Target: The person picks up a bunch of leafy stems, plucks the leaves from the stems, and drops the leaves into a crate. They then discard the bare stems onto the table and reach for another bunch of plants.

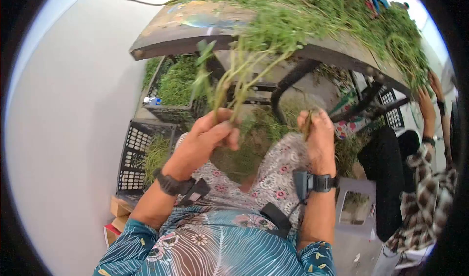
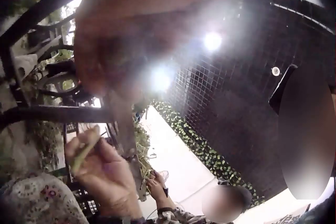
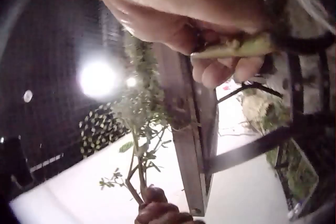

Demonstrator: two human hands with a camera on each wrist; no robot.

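Observation:
In the head view my left hand [image 1: 207, 137] grips the lower stems of a small bunch of leafy green plants [image 1: 239, 78], whose tops stand up toward the table edge. My right hand [image 1: 320, 134], to the right and apart from the bunch, pinches a short piece of stem [image 1: 307, 124]. That pale green stem piece [image 3: 236, 49] lies across the curled fingers of the right hand [image 3: 194, 8] in the right wrist view. The left hand [image 2: 142, 29] is blurred and close in the left wrist view, its hold hidden there.
A wooden table [image 1: 215, 24] carries a large heap of green plants [image 1: 312, 12]. Beneath and left are black crates, one with greens [image 1: 178, 83], another [image 1: 129, 163] with stems. At the right, another person's hands [image 1: 427, 102] reach to the table edge, near a grey stool [image 1: 354, 185].

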